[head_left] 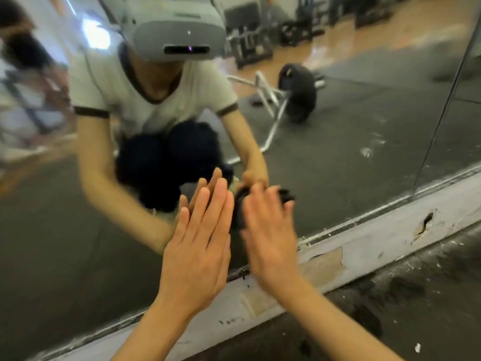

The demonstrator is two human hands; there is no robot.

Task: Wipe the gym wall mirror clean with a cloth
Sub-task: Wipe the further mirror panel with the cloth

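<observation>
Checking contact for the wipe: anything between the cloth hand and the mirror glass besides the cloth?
Nothing visible. The right hand presses the dark cloth against the mirror near its bottom edge. The left hand lies flat on the glass beside it, not in between.

Both hands lie on the mirror [338, 157], cloth [240, 207] under the right one.

Two hands: the left hand [197, 252] with fingers straight and flat on the mirror [351, 142], the right hand [270, 230] pressing one dark cloth [238, 208] against it. Two mirror panels meet at one vertical seam [442, 105]. One white baseboard [364, 243] below. One barbell [296, 89] shows in reflection
</observation>
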